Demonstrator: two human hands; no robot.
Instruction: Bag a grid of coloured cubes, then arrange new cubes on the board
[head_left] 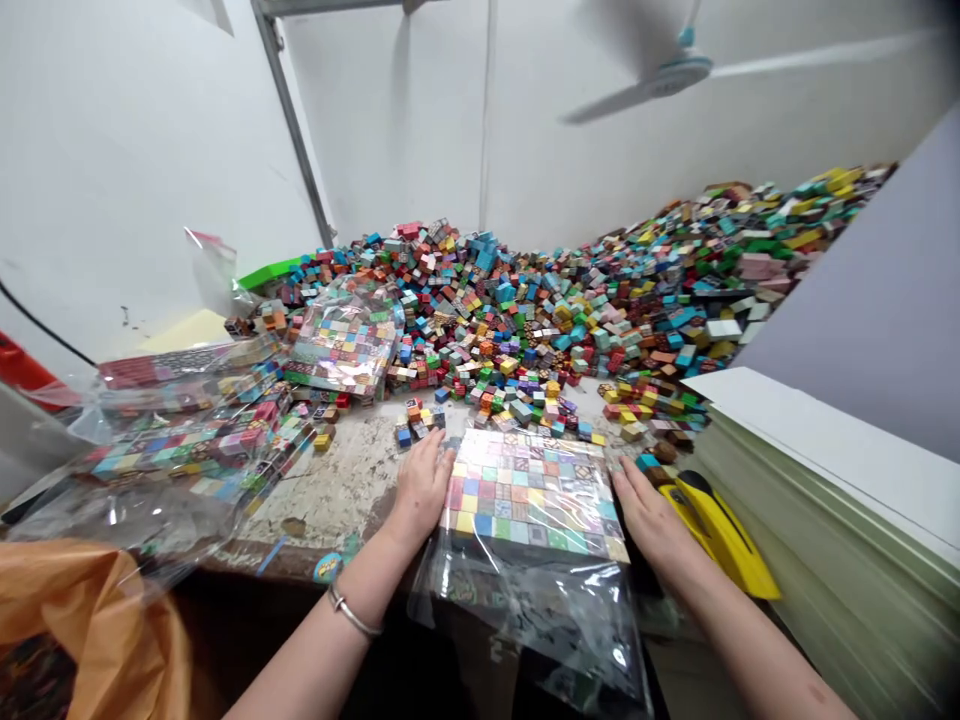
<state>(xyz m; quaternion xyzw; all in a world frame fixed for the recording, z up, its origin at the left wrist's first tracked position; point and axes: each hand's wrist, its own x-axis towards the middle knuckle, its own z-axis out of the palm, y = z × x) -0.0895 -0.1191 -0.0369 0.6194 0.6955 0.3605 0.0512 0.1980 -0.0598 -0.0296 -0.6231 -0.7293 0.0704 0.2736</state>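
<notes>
A clear plastic bag holding a flat block of small colourful square tiles lies at the table's front edge. The bag's loose end hangs over the edge toward me. My left hand rests along the left side of the tiles, fingers stretched forward. Along the opposite side, my right hand is open too, its straight fingers against the bag's edge. Some of the fingers' undersides are hidden. A few loose cubes sit just beyond my left fingertips. A yellow tape dispenser is beside my right wrist.
A big heap of loose coloured cubes covers the back of the table. Filled bags lie at the left. An orange bag stands front left. Stacked white sheets border the right. A fan hangs above.
</notes>
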